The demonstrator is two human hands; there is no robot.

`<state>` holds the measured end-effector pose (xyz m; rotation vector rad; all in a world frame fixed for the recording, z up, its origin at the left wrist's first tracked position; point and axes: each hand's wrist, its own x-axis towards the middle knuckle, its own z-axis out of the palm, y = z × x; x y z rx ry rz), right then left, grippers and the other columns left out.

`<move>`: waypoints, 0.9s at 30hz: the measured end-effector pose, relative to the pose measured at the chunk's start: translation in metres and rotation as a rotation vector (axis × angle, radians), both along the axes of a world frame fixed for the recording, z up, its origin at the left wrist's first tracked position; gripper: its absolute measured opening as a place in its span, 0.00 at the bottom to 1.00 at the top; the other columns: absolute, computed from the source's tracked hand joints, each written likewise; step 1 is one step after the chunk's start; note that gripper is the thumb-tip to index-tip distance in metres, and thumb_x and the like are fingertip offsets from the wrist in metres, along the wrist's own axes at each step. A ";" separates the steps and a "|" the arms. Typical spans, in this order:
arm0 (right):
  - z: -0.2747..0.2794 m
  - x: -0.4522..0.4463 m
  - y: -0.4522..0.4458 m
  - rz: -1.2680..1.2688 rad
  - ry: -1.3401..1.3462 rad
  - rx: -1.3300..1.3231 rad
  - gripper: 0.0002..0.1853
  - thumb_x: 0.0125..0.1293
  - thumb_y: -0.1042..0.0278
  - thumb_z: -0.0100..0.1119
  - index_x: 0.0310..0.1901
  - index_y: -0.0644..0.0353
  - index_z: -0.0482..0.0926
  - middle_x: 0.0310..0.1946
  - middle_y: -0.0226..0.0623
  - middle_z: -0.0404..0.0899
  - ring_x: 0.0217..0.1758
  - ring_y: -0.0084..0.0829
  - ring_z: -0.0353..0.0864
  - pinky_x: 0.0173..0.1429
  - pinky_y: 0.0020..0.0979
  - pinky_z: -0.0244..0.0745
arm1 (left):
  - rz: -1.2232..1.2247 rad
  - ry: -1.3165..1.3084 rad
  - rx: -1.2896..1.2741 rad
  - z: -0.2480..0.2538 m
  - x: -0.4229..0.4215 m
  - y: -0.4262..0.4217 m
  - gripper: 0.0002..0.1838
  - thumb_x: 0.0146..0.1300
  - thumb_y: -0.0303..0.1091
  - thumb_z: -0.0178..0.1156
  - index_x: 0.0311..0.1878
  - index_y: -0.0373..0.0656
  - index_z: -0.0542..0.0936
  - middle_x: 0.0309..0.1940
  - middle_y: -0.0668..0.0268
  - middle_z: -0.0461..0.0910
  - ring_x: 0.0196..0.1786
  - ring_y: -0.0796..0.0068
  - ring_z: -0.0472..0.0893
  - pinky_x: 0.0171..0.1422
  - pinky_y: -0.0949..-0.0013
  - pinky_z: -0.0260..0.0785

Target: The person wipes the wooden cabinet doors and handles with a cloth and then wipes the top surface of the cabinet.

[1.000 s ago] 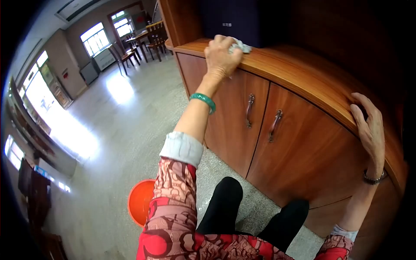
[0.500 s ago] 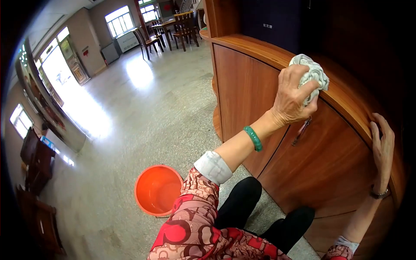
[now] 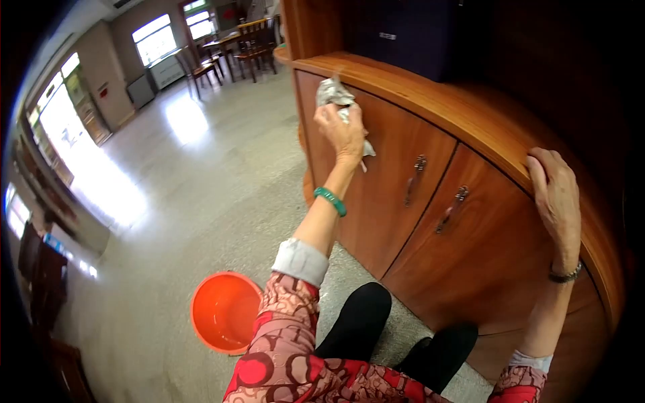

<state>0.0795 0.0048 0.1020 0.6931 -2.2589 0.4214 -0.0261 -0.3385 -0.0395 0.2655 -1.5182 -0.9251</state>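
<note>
My left hand point(image 3: 344, 133), with a green bangle at the wrist, is closed on a crumpled whitish cloth point(image 3: 334, 94). The cloth lies against the upper left part of a curved wooden cabinet door point(image 3: 393, 138), just under the counter edge, and a loose end hangs below the hand. On the right, my right hand point(image 3: 559, 195) rests on the rim of the wooden countertop point(image 3: 463, 107), its fingers laid over the edge and holding nothing. Two ornate metal handles point(image 3: 451, 209) show on the doors between my hands.
An orange bucket point(image 3: 227, 312) stands on the speckled floor point(image 3: 222, 201) left of my legs. A dark box point(image 3: 396, 40) sits on the counter. Wooden chairs point(image 3: 255, 50) and a table are at the back, and a bright doorway point(image 3: 70, 131) is at the left.
My left hand has moved the cloth left, from the countertop edge onto the upper left of the door. My right hand stays on the rim. The view has shifted right.
</note>
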 end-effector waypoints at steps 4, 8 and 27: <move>0.001 0.002 -0.001 -0.039 0.021 0.014 0.13 0.67 0.65 0.51 0.40 0.69 0.78 0.33 0.50 0.78 0.36 0.48 0.76 0.41 0.40 0.70 | -0.111 0.002 -0.004 0.010 0.027 0.030 0.14 0.59 0.39 0.59 0.38 0.40 0.70 0.46 0.58 0.64 0.51 0.56 0.64 0.58 0.53 0.56; -0.001 0.005 -0.003 -0.091 0.017 -0.001 0.14 0.67 0.64 0.51 0.40 0.69 0.78 0.33 0.49 0.78 0.34 0.47 0.77 0.40 0.40 0.70 | -0.251 0.183 -0.187 0.017 0.051 0.073 0.26 0.55 0.34 0.63 0.55 0.38 0.66 0.44 0.56 0.69 0.47 0.62 0.72 0.52 0.59 0.67; -0.004 0.001 -0.006 -0.113 0.096 0.062 0.14 0.70 0.66 0.47 0.40 0.69 0.79 0.33 0.48 0.79 0.32 0.42 0.77 0.39 0.39 0.70 | -0.004 -0.102 0.031 -0.023 -0.008 -0.040 0.20 0.58 0.42 0.63 0.47 0.40 0.73 0.45 0.53 0.69 0.46 0.56 0.72 0.52 0.56 0.65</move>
